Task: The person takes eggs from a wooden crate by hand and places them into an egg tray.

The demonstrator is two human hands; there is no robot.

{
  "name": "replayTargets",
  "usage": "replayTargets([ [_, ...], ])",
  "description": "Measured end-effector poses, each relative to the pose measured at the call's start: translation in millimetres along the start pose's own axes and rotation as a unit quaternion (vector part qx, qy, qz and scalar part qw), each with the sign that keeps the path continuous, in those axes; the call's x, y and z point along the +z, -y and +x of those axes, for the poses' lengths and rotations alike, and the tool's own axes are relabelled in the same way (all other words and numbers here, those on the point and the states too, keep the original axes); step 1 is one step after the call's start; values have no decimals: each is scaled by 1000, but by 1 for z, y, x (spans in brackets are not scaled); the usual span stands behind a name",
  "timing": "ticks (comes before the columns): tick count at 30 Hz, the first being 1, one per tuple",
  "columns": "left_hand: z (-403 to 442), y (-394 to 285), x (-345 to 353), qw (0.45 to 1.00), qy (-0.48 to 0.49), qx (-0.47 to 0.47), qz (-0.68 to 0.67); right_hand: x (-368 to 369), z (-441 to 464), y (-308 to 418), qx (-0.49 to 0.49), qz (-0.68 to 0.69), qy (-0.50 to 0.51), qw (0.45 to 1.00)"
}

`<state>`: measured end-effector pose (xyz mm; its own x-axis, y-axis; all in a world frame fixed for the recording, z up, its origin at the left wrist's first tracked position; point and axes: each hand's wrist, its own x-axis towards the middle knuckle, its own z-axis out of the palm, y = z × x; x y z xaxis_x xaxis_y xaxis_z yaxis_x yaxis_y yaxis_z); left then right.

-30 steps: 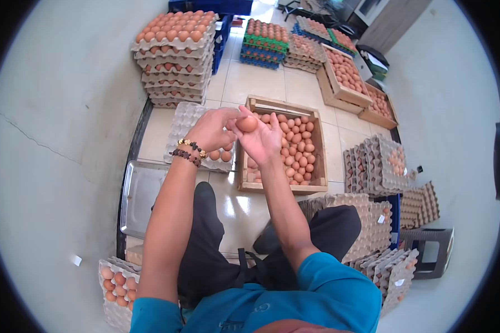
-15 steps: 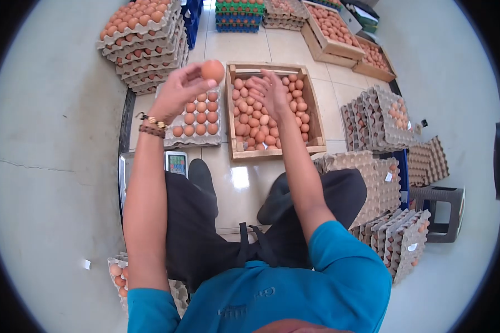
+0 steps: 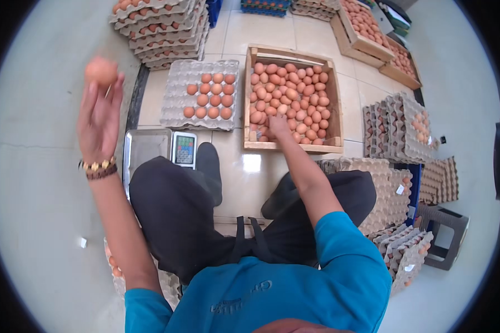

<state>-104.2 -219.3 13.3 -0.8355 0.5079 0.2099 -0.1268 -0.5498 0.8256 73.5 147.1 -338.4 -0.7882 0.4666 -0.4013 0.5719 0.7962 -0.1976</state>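
Observation:
My left hand (image 3: pixel 100 108) is raised at the left, its fingers closed on a brown egg (image 3: pixel 101 71), slightly blurred. My right hand (image 3: pixel 279 127) reaches down among the loose eggs (image 3: pixel 294 91) in a wooden crate (image 3: pixel 294 146), near its front left part. Its fingertips are hidden, so whether it grips an egg cannot be made out. Left of the crate lies a grey carton tray (image 3: pixel 174 86) with several eggs, mostly in its right part; cups on its left side are bare.
A metal pan (image 3: pixel 145 149) and a scale keypad (image 3: pixel 184 149) lie below the tray. Tall stacked egg trays (image 3: pixel 169 33) stand at upper left, more stacks (image 3: pixel 391 125) at right. Two crates (image 3: pixel 366 47) sit at upper right, a grey stool (image 3: pixel 447 236) at lower right.
My left hand has swung away left with the egg, clear of the tray. My right hand, earlier beside the left and then spread above the crate, has moved down among the eggs. The view has shifted.

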Motion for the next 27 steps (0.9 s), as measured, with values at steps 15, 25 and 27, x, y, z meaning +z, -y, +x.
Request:
replayTargets([
  [15, -381, -117, -104, 815, -449, -81, 357, -7, 8, 15, 64, 590, 248, 766],
  [25, -505, -65, -102, 667, -527, -125, 511, 66, 104, -21, -29, 389, 47, 920],
  [27, -519, -60, -111, 631, -546, -102, 542, 66, 101, -21, -34, 377, 31, 925],
])
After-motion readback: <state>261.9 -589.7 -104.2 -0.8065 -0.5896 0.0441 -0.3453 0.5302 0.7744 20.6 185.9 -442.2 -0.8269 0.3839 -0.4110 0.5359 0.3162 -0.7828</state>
